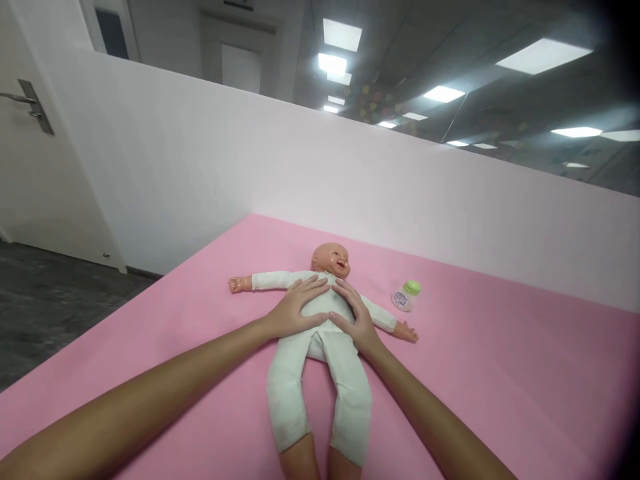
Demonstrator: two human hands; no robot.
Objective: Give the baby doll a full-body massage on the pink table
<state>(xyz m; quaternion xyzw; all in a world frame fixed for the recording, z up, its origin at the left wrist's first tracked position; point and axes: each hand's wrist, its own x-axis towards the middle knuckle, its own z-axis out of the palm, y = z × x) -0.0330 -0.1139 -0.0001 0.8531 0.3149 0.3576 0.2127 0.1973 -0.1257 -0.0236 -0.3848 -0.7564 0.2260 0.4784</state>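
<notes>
A baby doll [319, 350] with a pale cloth body and a bare plastic head lies on its back on the pink tabletop [210, 393]. Its arms stretch out to both sides, and its feet run out of the bottom of the view. My left hand [295, 308] lies flat on the left side of the doll's torso, fingers pointing inward. On the torso's right side rests my right hand [356, 319], its fingers extended too. The thumbs almost meet at the doll's middle. Neither hand grips anything.
A small clear bottle [402, 298] with a green cap lies tilted near the doll's right-hand arm in view. Behind the table runs a white partition [320, 173]. A door [45, 167] with a metal handle is at left, above dark flooring [60, 293].
</notes>
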